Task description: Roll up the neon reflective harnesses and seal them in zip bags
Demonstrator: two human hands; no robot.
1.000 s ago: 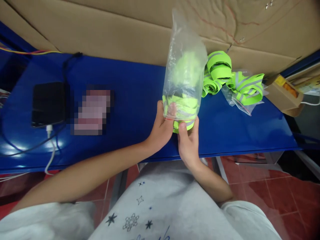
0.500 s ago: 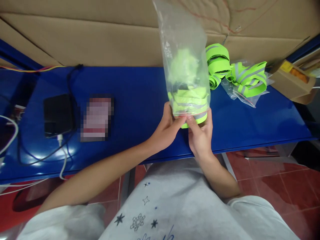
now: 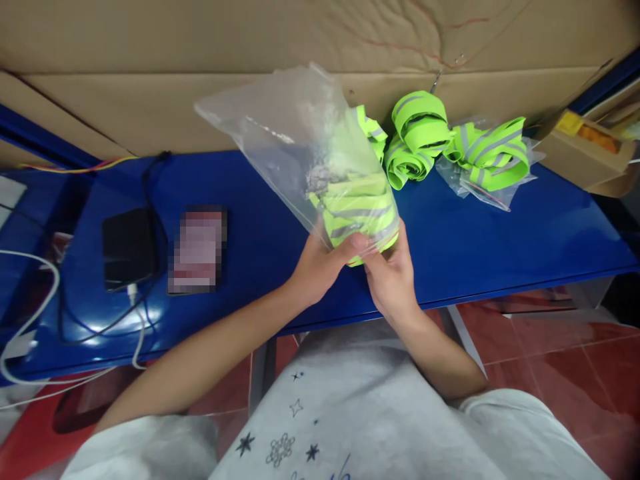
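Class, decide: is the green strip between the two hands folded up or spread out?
Folded up: through the clear bag, the strip shows stacked layers with grey stripes, gathered between the left hand and right hand.

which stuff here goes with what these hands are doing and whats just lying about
Goes with it:
- clear plastic bag, in left hand and right hand
- green striped bundle showing through
- probably matching green straps nearby

Lying about:
- black device
- pixelated rectangle
- cardboard box
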